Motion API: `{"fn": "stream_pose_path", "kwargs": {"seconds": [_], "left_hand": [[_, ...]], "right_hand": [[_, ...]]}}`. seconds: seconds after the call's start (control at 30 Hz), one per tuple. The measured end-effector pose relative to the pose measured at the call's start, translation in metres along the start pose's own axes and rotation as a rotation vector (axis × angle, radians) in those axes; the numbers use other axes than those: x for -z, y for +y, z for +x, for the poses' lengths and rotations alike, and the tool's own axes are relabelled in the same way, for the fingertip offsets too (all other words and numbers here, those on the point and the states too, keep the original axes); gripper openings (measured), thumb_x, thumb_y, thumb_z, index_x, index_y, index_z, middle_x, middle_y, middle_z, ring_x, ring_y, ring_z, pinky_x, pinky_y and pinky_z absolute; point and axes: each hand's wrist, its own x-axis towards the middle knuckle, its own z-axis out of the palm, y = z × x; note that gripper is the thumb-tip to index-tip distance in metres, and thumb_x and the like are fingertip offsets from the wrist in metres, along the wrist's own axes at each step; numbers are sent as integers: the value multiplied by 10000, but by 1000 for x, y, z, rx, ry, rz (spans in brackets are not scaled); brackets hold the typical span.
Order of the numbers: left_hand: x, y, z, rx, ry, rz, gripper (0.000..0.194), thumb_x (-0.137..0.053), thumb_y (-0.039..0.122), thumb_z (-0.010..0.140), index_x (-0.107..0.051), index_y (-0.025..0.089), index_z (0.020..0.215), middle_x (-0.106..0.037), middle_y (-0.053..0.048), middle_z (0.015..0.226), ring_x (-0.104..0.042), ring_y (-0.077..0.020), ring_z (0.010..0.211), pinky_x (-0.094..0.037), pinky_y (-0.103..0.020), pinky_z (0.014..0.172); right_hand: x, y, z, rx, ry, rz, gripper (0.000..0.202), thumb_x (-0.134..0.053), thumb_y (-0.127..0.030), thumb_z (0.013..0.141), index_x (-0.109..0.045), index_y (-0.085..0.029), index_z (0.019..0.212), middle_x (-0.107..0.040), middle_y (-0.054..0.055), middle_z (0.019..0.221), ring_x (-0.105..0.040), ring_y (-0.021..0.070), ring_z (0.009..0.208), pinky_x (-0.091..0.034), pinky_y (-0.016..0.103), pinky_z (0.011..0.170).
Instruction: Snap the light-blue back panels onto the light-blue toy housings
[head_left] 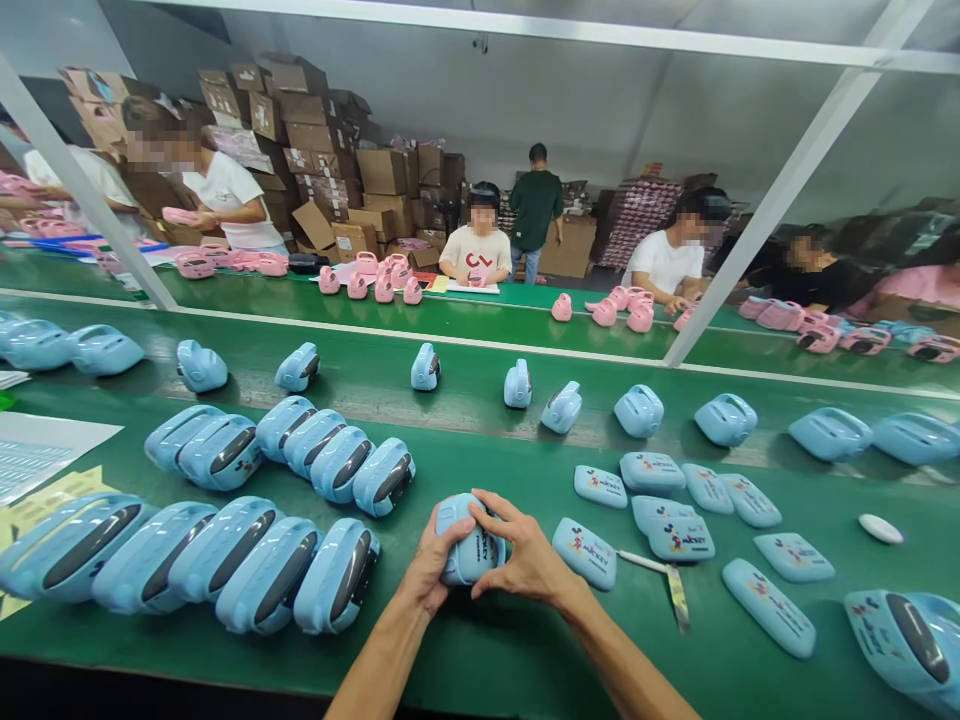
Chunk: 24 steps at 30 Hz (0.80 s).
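Between both hands, just above the green bench, is a rounded light-blue plastic device (463, 549) with dark lettering on the side turned right. My left hand (433, 562) wraps its left side, thumb on top. Closed on the right side is my right hand (517, 548), with fingers over the upper edge and thumb low on the lettered face. Several loose light-blue printed cover plates (585, 553) lie to the right of my right hand. On the left, several similar blue devices (337, 575) with dark glossy panels stand in rows.
A further line of blue devices (426, 367) sits on the green belt (472, 412) ahead. A white stick-like tool (642, 562) and a white oval piece (880, 528) lie right. Papers (45, 450) lie far left. Across the belt, people handle pink devices (383, 285); white frame bars (795, 190) cross the view.
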Motion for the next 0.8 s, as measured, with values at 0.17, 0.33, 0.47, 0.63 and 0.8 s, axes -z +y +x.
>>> {"fn": "stream_pose_path", "kwargs": {"seconds": [0.17, 0.33, 0.47, 0.63, 0.8], "left_hand": [[1, -4, 3, -27, 87, -62, 617, -881, 242, 573, -616, 181, 1127, -757, -74, 987, -730, -258, 870, -594, -386, 802], [-1, -11, 2, -131, 35, -174, 776, -887, 345, 594, -553, 276, 1291, -734, -52, 1139, -707, -292, 1038, -572, -413, 915], [0, -16, 11, -231, -66, -138, 892, -918, 387, 541, -519, 311, 1334, -711, -50, 1200, -679, -306, 1093, -562, -403, 931], [20, -5, 32, -289, -304, 178, 833, -954, 283, 495, -595, 250, 1246, -698, -101, 1224, -641, -338, 1164, -527, -416, 980], [33, 9, 44, -220, -435, 481, 860, -948, 277, 522, -603, 212, 1307, -619, -142, 1384, -538, -362, 1318, -393, -497, 1136]], "right_hand": [[-1, -2, 4, -46, -37, 141, 1067, -967, -486, 452, -549, -324, 1420, -445, 124, 1558, -358, 382, 1466, -212, 600, 1213], [-12, -7, -2, -246, 428, 587, 969, -876, -540, 634, -472, -299, 1481, -386, 91, 1598, -208, 325, 1534, -142, 557, 1247], [-20, -13, -4, -462, 471, 1091, 691, -769, -489, 780, -540, -259, 1391, -631, 120, 1370, -549, 347, 1326, -465, 540, 1068], [-3, -3, -5, -394, 489, 1053, 878, -948, -244, 506, -563, -275, 1294, -707, 65, 1203, -665, 305, 1141, -538, 452, 973], [13, 14, -12, -314, 340, 643, 917, -941, -187, 471, -586, -254, 1314, -661, 77, 1284, -611, 300, 1208, -428, 466, 1096]]}}
